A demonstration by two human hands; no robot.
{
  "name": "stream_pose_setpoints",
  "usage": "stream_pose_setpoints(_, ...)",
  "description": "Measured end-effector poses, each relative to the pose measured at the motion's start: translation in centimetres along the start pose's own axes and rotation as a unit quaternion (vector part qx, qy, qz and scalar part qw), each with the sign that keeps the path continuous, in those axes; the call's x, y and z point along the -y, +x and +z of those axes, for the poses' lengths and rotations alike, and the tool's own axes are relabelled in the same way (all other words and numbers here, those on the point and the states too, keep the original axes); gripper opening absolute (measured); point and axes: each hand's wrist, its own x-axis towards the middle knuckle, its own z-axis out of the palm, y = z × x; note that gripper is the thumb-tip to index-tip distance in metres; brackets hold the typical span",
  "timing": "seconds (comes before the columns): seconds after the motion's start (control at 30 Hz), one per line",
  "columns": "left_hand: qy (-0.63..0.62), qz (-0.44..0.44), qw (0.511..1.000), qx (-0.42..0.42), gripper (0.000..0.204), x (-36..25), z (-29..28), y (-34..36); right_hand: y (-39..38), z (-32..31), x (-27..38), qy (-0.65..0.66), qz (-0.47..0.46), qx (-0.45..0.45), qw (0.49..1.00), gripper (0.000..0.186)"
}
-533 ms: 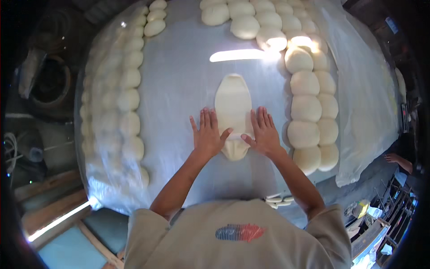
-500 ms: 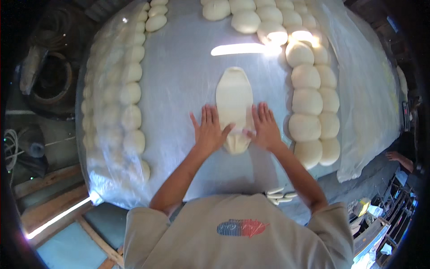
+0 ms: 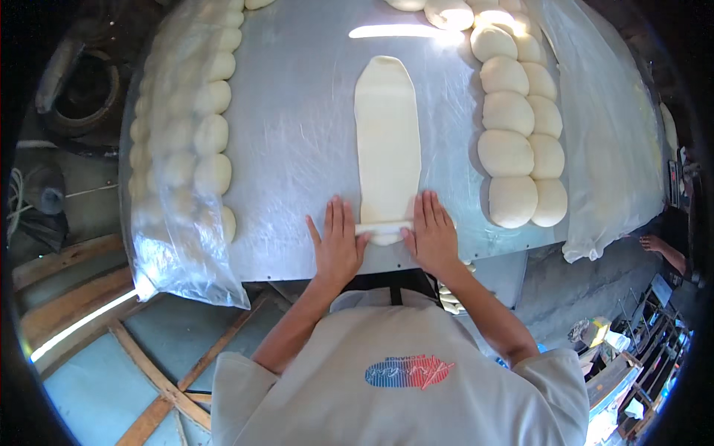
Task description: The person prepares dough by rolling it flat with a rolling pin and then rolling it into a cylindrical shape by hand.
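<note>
A long flattened strip of pale dough point(image 3: 387, 141) lies lengthwise on the metal table point(image 3: 297, 134). A thin white rolling pin point(image 3: 384, 227) lies across its near end. My left hand point(image 3: 337, 245) rests flat on the pin's left end, fingers spread. On the pin's right end my right hand point(image 3: 430, 232) presses flat the same way. Both palms lie on top of the pin without gripping it.
Rows of round dough balls point(image 3: 513, 149) line the table's right side. More dough balls point(image 3: 197, 149) sit on the left under clear plastic sheet point(image 3: 175, 245). Another plastic sheet point(image 3: 610, 134) covers the far right. Wooden beams point(image 3: 149, 372) lie on the floor; another person's hand point(image 3: 658, 245) shows at right.
The dough has been rolled much longer and thinner. Both hands have drawn back toward the table's near edge with the pin.
</note>
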Motion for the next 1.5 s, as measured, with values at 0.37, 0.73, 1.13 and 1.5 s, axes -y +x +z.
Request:
stream_pose_setpoints(0.37, 0.060, 0.163, 0.980, -0.094, 0.061, 2.9, 4.2, -11.3, -9.1, 0.3, -0.5, -0.004, -0.112, -0.082, 0.990, 0.040)
stream_pose_setpoints(0.73, -0.171, 0.132, 0.971, -0.103, 0.057, 3.2, -4.3, -1.7, -8.2, -4.6, -3.5, 0.188, -0.043, -0.117, 0.974, 0.043)
stream_pose_setpoints(1.13, -0.102, 0.068, 0.979, -0.161, 0.047, 1.3, -6.2, 34.2, 18.3, -8.1, -2.5, 0.119, 0.023, -0.267, 0.956, 0.046)
stream_pose_setpoints(1.5, -0.564, 0.080, 0.821, -0.028, 0.017, 2.0, -15.1, 31.8, 30.2, -10.9, -5.9, 0.449, 0.053, -0.048, 0.891, 0.017)
